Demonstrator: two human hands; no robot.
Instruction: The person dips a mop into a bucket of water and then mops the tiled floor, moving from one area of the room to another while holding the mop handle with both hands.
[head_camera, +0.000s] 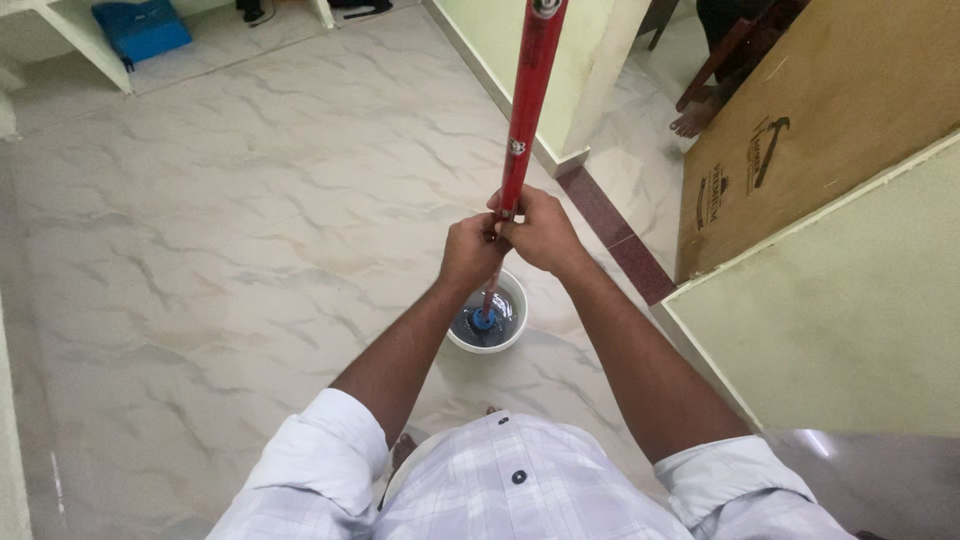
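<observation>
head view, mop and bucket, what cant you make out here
- Mop head: hidden in dark water in the white bucket; only a blue hub shows.
- Red mop pole: top cut off by the upper edge.
- Pole grip: covered by left hand and right hand.
- Another person's foot: the rest hidden behind the leaning board.

Two hands, the left hand (472, 250) and the right hand (545, 232), close around one red mop handle (527, 100). One white bucket (512, 338) stands on the marbled floor (250, 250), with one blue mop fitting (484, 320) inside it. One blue bag (142, 28) lies at the far wall. One brown board (820, 120) leans at right. One bare foot (694, 118) of another person shows beyond it.
</observation>
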